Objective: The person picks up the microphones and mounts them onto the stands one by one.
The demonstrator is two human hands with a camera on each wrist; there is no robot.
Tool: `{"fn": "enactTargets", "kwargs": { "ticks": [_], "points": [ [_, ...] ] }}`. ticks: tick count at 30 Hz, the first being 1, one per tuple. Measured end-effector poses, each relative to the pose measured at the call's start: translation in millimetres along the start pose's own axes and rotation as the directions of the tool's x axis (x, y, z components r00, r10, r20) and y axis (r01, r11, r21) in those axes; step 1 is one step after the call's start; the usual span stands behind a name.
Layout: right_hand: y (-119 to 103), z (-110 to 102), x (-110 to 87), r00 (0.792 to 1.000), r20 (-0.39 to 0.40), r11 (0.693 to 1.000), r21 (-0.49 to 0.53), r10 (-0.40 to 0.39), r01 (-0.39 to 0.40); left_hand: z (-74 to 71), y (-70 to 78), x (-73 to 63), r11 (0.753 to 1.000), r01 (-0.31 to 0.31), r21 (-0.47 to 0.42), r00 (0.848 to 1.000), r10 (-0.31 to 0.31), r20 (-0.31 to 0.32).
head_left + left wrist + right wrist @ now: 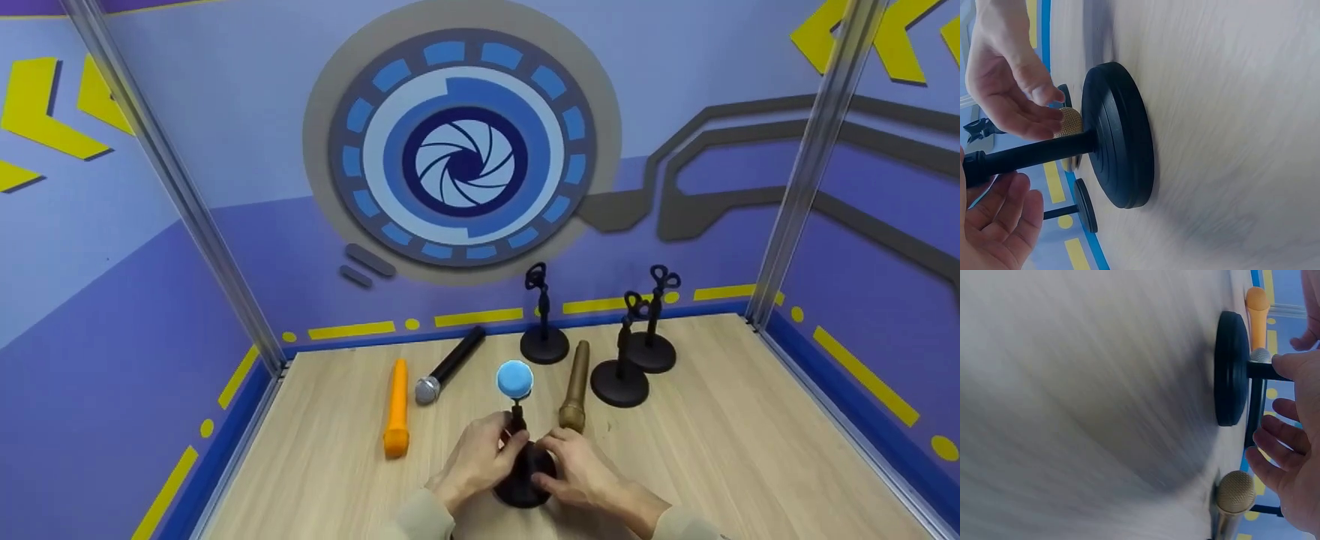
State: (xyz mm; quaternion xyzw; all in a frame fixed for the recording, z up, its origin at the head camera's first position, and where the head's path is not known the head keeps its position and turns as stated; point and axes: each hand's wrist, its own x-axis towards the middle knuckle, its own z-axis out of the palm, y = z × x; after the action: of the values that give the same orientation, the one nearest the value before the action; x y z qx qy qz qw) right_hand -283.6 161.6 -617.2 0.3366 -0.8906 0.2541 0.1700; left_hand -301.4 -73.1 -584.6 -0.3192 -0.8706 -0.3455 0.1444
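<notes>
A black microphone stand (517, 489) with a round base (1120, 135) stands upright at the front of the table. At its top is a light blue round microphone head (515, 379); what lies below it is mostly hidden. My left hand (480, 456) holds the stand's upper pole, its fingers (1013, 205) curled behind it. Beside the pole, on the other side, is my right hand (581, 466), with its fingers (1280, 439) spread and loosely bent around nothing. Just beyond the right hand lies a gold microphone (576, 386), its mesh head (1235, 491) toward me.
An orange microphone (396, 409) and a black microphone with a silver head (450, 365) lie to the left. Toward the back are more black stands, one in the middle (544, 343) and two at the right (619, 382). Patterned walls (255, 255) enclose the wooden table (322, 480).
</notes>
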Motion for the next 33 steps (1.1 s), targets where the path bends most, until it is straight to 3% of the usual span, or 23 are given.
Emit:
{"fn": "enactTargets", "kwargs": {
  "ticks": [9, 17, 21, 27, 33],
  "points": [
    [-2.6, 9.4, -0.6, 0.991, 0.118, 0.998, -0.001, 0.066, -0.066, 2.1, 0.8, 0.7, 0.996, 0.026, -0.087, 1.000, -0.026, 0.003],
    [-3.6, 12.5, 0.3, 0.983, 0.145, 0.994, -0.003, 0.109, -0.110, 5.6, -1.7, 0.3, 0.994, 0.041, -0.101, 0.999, -0.043, -0.010],
    [-5.7, 12.9, 0.4, 0.987, 0.125, 0.994, -0.025, 0.106, -0.103, 6.5, -1.1, 0.2, 0.997, 0.037, -0.073, 0.999, -0.039, -0.033],
    [-9.0, 15.0, -1.1, 0.995, 0.058, 0.992, -0.102, 0.080, -0.074, 8.3, 1.7, 0.3, 1.000, -0.021, 0.003, 0.995, 0.021, -0.100],
    [-10.7, 16.7, -2.3, 0.995, 0.063, 0.994, -0.087, 0.078, -0.073, 10.4, 5.1, 0.2, 0.998, 0.026, 0.063, 0.990, -0.017, -0.137]
  ]
}}
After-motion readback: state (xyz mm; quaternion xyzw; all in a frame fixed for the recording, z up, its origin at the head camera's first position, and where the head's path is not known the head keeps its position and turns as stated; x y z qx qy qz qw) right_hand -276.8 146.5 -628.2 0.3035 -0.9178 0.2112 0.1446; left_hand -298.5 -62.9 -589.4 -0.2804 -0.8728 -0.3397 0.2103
